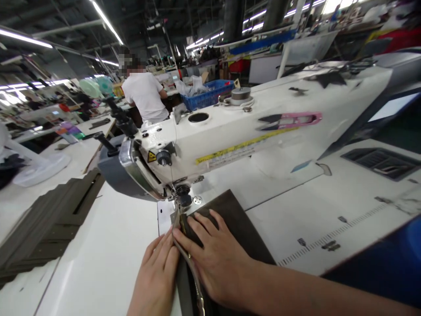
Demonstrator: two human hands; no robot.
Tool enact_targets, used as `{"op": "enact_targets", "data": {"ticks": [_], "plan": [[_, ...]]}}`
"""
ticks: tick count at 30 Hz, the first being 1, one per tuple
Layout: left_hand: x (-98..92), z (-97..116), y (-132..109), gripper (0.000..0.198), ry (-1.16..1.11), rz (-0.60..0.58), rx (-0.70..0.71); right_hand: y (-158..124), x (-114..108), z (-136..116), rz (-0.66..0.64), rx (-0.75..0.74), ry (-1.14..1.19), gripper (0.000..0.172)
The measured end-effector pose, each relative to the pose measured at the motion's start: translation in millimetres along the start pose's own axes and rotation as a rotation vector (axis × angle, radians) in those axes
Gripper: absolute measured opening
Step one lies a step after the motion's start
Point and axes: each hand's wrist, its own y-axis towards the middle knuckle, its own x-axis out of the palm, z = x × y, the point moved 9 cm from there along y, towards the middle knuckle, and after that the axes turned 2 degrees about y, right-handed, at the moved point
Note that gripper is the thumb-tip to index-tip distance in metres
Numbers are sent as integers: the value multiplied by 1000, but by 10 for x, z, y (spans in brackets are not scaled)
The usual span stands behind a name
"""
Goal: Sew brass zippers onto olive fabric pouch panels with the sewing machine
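A dark olive-brown fabric panel (250, 230) lies on the sewing machine's bed, its far end by the presser foot (180, 202). Along its left edge runs a zipper (197, 287) with brass-coloured teeth, the tape slightly raised. My right hand (217, 250) rests flat on the panel with fingers spread, the thumb side against the zipper. On the other side of the zipper, my left hand (158, 272) has its fingers together and stretched out, fingertips touching the tape's edge near the foot. The white sewing machine (237, 145) stands just beyond both hands.
Pink-handled thread snips (289, 120) lie on the machine arm. A stack of olive fabric pieces (55, 224) sits at the left. A recessed tray (383, 162) is at the right. Farther off are a person in a white shirt (144, 94) and a blue crate (207, 96).
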Motion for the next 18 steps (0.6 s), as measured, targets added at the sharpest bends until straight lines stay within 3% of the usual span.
{"op": "enact_targets", "data": {"ticks": [3,9,18], "plan": [[41,-12,-21,36,-4,-34,7,5,-10,-12,9,-3,16,48],[-28,20,66,31,-18,8,-10,-25,-19,4,24,-5,0,51],[21,70,0,37,-35,-71,-110,-148,43,-72,4,-76,-162,55]]}}
